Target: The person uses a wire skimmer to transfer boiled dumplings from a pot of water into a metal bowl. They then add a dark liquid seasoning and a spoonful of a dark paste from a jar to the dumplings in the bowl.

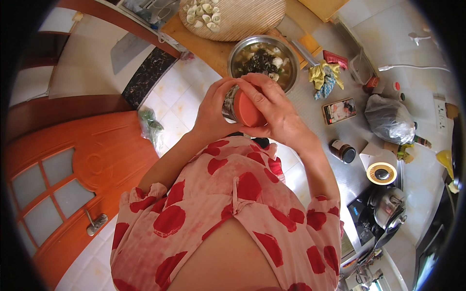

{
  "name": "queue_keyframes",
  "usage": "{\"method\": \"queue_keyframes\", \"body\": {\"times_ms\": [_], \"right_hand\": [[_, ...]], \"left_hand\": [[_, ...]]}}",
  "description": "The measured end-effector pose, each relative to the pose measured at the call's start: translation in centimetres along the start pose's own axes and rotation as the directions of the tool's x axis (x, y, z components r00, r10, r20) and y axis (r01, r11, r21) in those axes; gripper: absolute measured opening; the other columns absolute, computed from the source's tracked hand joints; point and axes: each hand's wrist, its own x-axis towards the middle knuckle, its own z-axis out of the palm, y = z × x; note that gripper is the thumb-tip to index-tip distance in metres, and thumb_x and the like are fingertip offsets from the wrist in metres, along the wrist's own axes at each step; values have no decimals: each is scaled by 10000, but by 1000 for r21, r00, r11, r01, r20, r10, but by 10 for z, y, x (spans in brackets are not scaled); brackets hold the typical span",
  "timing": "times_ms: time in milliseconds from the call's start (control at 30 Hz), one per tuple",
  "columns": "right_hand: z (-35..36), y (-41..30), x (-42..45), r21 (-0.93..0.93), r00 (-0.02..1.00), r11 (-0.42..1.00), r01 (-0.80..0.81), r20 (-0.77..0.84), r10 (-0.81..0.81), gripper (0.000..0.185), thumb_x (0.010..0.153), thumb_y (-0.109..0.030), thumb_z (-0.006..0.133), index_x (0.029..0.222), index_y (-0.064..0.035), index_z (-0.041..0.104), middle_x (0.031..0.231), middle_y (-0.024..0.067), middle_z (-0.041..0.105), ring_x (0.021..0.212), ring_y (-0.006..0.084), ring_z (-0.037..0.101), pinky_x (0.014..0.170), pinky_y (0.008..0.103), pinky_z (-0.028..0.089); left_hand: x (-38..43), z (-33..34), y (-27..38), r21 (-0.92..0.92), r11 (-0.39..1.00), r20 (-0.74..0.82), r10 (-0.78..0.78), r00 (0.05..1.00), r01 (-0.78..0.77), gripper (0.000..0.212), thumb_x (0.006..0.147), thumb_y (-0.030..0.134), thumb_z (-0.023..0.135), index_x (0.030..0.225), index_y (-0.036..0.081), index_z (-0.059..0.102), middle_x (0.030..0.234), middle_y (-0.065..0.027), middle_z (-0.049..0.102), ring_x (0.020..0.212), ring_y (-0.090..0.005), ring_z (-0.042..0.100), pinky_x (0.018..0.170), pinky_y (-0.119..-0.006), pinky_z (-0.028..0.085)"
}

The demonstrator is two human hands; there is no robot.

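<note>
Between my hands is a clear jar (228,103) with dark contents and a red lid (249,109), tilted so that the lid faces right. My left hand (214,111) wraps the jar's body. Across the lid lie the fingers of my right hand (275,109), with the thumb at its lower edge. Just beyond the hands stands a steel bowl (295,74) of broth with dumplings (277,62) and a dark heap (260,60) that looks like seaweed. My fingers hide part of the bowl's near rim.
A round woven tray (251,18) holds several uncooked dumplings (206,18) at the back. On the steel counter to the right are cloths (326,78), a phone (339,111), a dark-lidded jar (342,151), a plastic bag (389,118), a paper roll (381,172) and a pot (389,207).
</note>
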Motion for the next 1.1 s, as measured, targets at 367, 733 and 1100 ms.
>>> {"method": "queue_keyframes", "body": {"times_ms": [367,733,1100], "right_hand": [[25,-11,-4,18,918,941,-337,-214,333,909,571,-317,802,1320,-75,346,1230,189,351,1115,376,383,932,431,378],[-24,22,22,-113,749,888,-445,-590,301,859,589,-331,806,1294,-91,378,1237,167,366,1108,339,426,914,414,416],[-51,99,-97,-240,515,474,-847,-592,620,775,598,-273,788,1273,-141,430,1210,134,418,1092,333,435,892,420,416]], "left_hand": [[22,-6,1,83,994,37,67,997,-70,753,544,216,785,1183,17,438,1174,-147,481,1065,-336,482,881,-393,425],[123,31,14,132,876,-110,477,872,-463,772,561,138,743,1226,-15,380,1196,-181,462,1112,-356,447,892,-460,373],[75,27,-26,-44,985,-37,166,985,-167,805,724,161,712,1346,-16,232,1362,-208,282,1255,-340,299,1032,-424,262]]}}
